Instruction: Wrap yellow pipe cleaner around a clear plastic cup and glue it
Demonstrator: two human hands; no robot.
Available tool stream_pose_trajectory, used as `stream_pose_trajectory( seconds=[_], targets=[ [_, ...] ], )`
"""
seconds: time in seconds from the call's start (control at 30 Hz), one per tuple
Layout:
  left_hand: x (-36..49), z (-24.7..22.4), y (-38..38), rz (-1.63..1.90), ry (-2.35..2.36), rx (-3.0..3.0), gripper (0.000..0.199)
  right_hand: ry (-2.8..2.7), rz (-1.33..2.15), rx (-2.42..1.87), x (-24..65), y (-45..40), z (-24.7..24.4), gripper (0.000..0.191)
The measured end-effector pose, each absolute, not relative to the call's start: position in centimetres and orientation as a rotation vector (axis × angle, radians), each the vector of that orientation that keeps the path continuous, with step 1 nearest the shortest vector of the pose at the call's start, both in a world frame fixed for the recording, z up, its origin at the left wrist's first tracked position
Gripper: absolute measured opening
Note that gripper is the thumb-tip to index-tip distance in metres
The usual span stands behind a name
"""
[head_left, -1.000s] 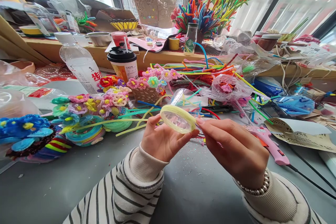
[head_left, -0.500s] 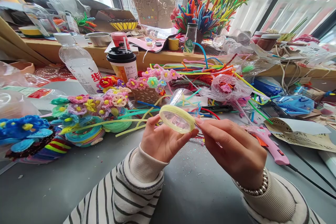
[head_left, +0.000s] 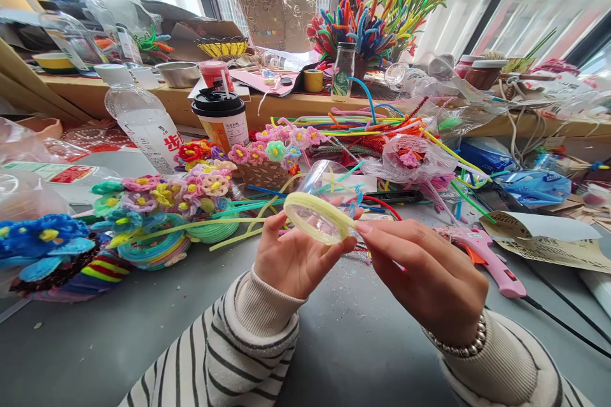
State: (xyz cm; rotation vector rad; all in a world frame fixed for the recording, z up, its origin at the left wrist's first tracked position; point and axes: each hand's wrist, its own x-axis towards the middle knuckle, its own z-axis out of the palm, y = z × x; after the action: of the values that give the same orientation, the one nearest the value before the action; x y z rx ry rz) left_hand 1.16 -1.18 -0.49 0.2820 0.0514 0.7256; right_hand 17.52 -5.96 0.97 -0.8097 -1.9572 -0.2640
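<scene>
My left hand [head_left: 289, 262] holds a clear plastic cup [head_left: 319, 179] tilted on its side, its open mouth towards me. A pale yellow pipe cleaner [head_left: 329, 208] runs round the cup's rim. With thumb and fingertips pinched at the rim's right side, my right hand [head_left: 424, 267] grips this pipe cleaner; its end is hidden by the fingers. Loose yellow pipe cleaners [head_left: 236, 240] lie on the table just left of the cup.
Left of my hands stand several pots of pipe-cleaner flowers [head_left: 165, 203]. A pink glue gun [head_left: 496, 261] lies at the right, its cord trailing off. Behind are a pile of pipe cleaners [head_left: 353, 124], a lidded paper cup [head_left: 219, 117] and a plastic bottle [head_left: 143, 117] on the grey table [head_left: 353, 337].
The cup has turned slightly in my left hand, its mouth shifting a little left. My right hand's pinch stays on the pipe cleaner at the rim's right side.
</scene>
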Motion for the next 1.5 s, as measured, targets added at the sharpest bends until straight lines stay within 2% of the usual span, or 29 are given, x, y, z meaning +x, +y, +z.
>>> stream_pose_trajectory(
  seconds=[0.5, 0.9, 1.33, 1.5],
  targets=[
    [1.17, -0.56, -1.13, 0.697, 0.007, 0.311, 0.086, -1.949, -0.233, -0.786, 17.18, -6.0, 0.98, 0.038],
    [1.12, -0.78, -1.2, 0.675, 0.0, 0.321, 0.072, -1.943, -0.195, -0.795, 17.27, -6.1, 0.91, 0.042],
    [0.58, -1.1, -1.27, 0.798, -0.136, 0.514, 0.09, -1.868, -0.171, -0.716, 17.12, -5.66, 0.62, 0.048],
    [0.39, -1.38, -1.43, 0.845, -0.154, 0.619, 0.09, -1.837, -0.151, -0.688, 16.85, -5.66, 0.29, 0.042]
  ],
)
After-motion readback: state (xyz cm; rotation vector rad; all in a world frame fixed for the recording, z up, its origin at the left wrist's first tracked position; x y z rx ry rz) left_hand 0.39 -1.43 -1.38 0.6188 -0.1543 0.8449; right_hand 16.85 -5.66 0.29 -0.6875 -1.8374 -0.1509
